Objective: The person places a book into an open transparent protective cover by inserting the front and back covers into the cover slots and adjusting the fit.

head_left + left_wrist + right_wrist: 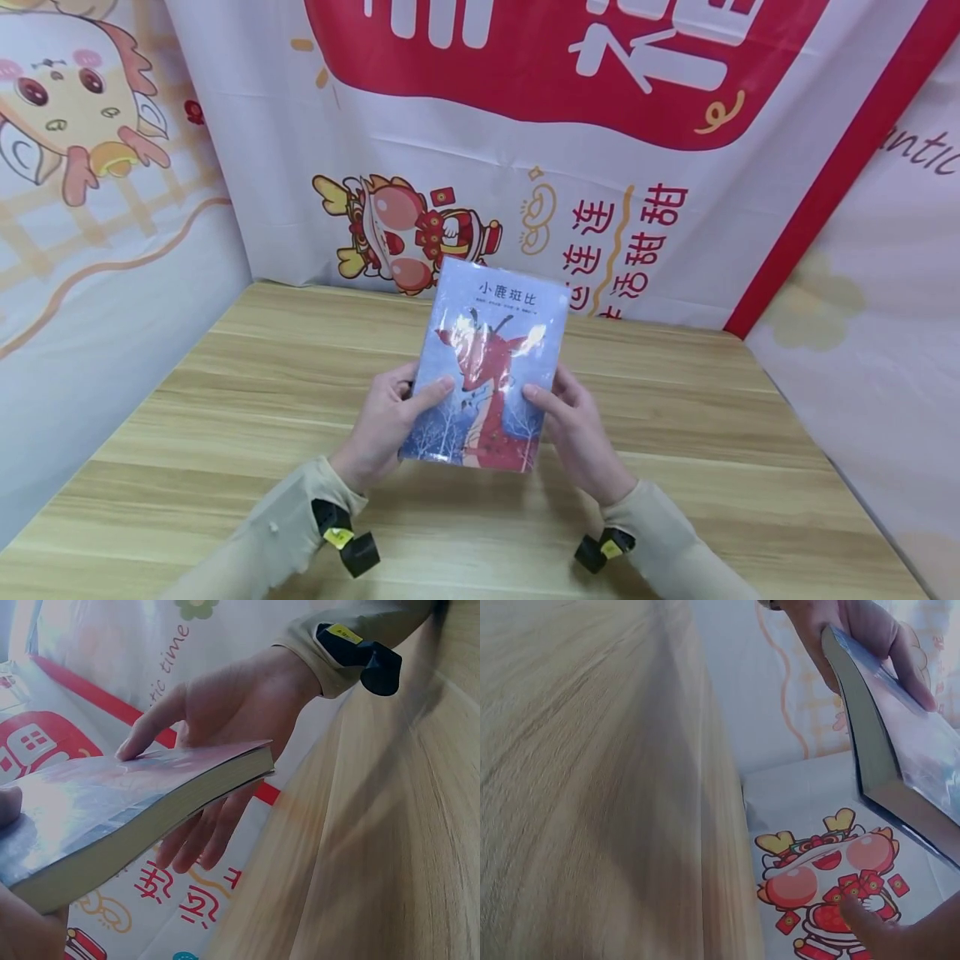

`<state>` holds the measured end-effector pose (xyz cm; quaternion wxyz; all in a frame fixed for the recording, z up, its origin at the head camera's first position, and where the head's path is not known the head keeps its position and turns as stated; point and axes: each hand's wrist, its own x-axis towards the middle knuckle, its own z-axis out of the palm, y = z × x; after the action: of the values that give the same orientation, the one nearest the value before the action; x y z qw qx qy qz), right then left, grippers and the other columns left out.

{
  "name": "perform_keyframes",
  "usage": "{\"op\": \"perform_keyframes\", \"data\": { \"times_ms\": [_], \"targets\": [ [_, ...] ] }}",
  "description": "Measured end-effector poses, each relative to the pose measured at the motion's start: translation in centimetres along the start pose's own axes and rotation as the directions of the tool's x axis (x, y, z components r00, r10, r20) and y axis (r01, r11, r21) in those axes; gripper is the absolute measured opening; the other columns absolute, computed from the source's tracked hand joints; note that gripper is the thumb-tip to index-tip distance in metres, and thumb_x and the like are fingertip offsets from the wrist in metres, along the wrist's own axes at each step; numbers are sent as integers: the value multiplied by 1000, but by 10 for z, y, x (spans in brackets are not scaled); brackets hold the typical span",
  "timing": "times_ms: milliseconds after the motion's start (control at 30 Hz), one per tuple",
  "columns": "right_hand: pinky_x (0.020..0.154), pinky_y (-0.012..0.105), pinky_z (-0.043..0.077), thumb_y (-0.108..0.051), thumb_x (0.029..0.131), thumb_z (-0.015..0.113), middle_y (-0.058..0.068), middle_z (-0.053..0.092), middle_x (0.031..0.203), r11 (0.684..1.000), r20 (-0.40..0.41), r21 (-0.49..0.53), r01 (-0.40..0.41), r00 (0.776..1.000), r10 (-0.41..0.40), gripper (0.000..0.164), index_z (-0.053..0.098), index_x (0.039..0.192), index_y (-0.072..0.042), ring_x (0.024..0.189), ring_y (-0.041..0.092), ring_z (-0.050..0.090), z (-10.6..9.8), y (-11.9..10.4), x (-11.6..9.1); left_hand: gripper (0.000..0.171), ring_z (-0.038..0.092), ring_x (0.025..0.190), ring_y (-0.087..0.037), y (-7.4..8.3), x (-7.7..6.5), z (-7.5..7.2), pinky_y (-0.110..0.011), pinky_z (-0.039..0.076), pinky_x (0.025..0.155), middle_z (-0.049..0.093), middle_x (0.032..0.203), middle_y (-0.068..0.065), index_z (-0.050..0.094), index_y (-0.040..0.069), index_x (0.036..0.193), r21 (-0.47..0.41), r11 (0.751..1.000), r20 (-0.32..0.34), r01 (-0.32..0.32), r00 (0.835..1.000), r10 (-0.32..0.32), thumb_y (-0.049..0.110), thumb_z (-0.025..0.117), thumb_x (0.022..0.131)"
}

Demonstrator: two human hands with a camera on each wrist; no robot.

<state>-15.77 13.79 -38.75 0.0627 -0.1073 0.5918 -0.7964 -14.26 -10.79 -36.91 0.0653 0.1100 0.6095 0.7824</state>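
Note:
A paperback book (480, 358) with a glossy blue cover, a red deer and dark Chinese lettering is held up over the table, cover facing the head camera. The left hand (386, 417) grips its left edge, thumb on the cover and fingers behind. At the opposite edge the right hand (583, 433) pinches it, its thumb lying on the cover too. Seen from the left wrist, the closed book (97, 802) shows its cream page edges, and the right hand's fingers (215, 832) reach beneath it. In the right wrist view, the left hand (859, 634) clasps the far side.
The wood-grain table (285, 367) lies under both forearms. A white and red printed cloth (465, 142) hangs at its back edge, with patterned cloths (97, 275) along the sides. Black devices (360, 554) with yellow labels are strapped at both wrists.

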Motion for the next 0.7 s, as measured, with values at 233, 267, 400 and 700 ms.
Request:
{"op": "perform_keyframes", "data": {
  "times_ms": [233, 267, 400, 700],
  "targets": [
    [100, 43, 45, -16, 98, 54, 12, 62, 122, 992, 121, 96, -79, 990, 68, 43, 46, 139, -2, 108, 24, 61, -3, -4, -4, 43, 69, 89, -30, 0, -2, 1, -45, 59, 74, 67, 109, -20, 56, 0, 131, -63, 997, 20, 34, 999, -33, 22, 66, 96],
    [99, 42, 46, -16, 99, 53, 11, 63, 121, 991, 138, 108, -85, 988, 70, 42, 47, 138, -2, 107, 23, 62, -3, -4, -4, 44, 69, 89, -30, -1, -2, 1, -45, 59, 75, 67, 110, -20, 56, 0, 131, -73, 997, 19, 39, 999, -37, 23, 67, 96],
    [91, 37, 52, -17, 102, 52, 10, 65, 117, 989, 169, 112, -92, 983, 72, 38, 49, 136, -2, 100, 21, 65, -2, -6, -5, 45, 69, 90, -29, -4, -1, 2, -44, 59, 76, 67, 111, -20, 56, 1, 132, -112, 992, 13, 56, 998, -54, 24, 67, 95],
    [80, 34, 57, -14, 102, 54, 11, 68, 108, 999, 127, 36, -33, 992, 28, 33, 50, 129, 3, 90, 19, 67, 1, -8, -4, 46, 69, 90, -29, -6, -1, 4, -43, 59, 75, 66, 112, -20, 55, 2, 133, -122, 990, -9, 68, 997, -70, 25, 68, 95]
  ]
}}
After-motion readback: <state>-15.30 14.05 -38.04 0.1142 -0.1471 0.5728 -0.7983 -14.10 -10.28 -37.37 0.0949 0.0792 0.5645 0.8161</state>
